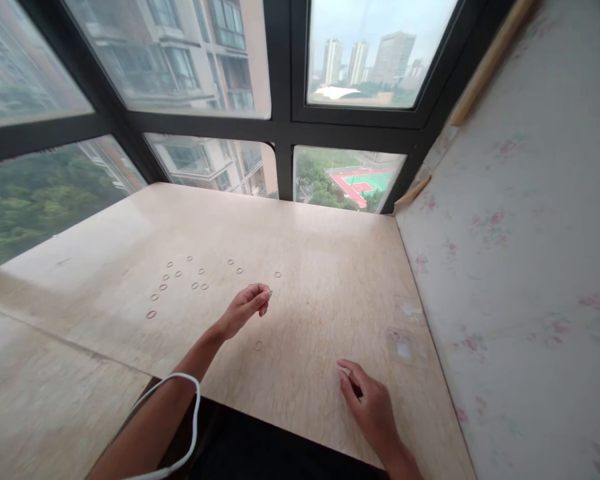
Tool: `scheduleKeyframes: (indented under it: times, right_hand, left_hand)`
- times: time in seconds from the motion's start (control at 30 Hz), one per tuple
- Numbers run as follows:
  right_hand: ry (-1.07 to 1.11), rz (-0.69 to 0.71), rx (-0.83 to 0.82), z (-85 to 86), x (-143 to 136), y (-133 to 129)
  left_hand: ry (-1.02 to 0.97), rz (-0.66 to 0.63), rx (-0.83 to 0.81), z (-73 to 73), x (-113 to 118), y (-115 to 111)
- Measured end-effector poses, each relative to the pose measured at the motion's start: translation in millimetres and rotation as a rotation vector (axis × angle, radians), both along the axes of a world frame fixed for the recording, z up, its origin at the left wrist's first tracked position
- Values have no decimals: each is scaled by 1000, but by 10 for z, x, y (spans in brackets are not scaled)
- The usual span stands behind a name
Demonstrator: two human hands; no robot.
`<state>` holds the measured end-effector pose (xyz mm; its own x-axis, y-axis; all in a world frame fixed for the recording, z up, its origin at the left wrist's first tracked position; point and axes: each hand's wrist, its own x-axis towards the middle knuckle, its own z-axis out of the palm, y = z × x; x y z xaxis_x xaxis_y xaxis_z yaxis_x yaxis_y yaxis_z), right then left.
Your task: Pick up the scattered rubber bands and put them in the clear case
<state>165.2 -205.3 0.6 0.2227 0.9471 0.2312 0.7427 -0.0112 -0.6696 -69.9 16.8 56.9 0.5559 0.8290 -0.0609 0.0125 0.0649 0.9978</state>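
Several small rubber bands [180, 280] lie scattered on the pale wooden tabletop [320, 267], and one more band [258, 345] lies alone nearer to me. My left hand [245, 308] hovers above the table with fingertips pinched together, apparently on a small band at the tips. My right hand [367, 400] rests low near the table's front edge, its fingers curled; whether it holds anything I cannot tell.
A floral-papered wall [520, 253] borders the table on the right. Dark-framed windows [280, 127] close off the back and left. A white cable [185, 413] loops over my left forearm. Tape patches [403, 347] mark the table at right.
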Motion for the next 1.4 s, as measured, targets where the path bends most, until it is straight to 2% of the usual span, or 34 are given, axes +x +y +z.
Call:
scheduleKeyframes:
  times: [0.17, 0.27, 0.43, 0.6, 0.73, 0.83, 0.93, 1.07, 1.27, 1.4]
  right_hand:
    - [34, -17, -11, 23, -17, -14]
    - [53, -31, -26, 46, -30, -8]
    - [56, -51, -39, 77, -46, 16]
    - [82, -53, -37, 91, -47, 31]
    - [99, -45, -50, 104, -38, 37]
    - [104, -51, -52, 104, -35, 42]
    - [131, -77, -39, 94, -36, 52]
    - [152, -106, -25, 90, -39, 66]
    - [123, -108, -24, 62, -43, 72]
    - [102, -122, -17, 19, -41, 70]
  left_hand:
    - [-195, -111, -88, 101, 523, -202]
    - [-149, -162, -28, 136, 847, -315]
    - [36, -250, 106, 177, 1399, -527]
    - [196, -300, 421, 182, 1960, -723]
    - [345, -402, 698, 88, 2356, -842]
    - [470, -505, 793, -1, 2574, -902]
    - [521, -548, 803, -70, 2698, -934]
    - [518, -527, 776, -124, 2728, -941]
    - [409, -410, 735, -128, 2651, -923]
    - [299, -319, 670, -91, 2496, -917]
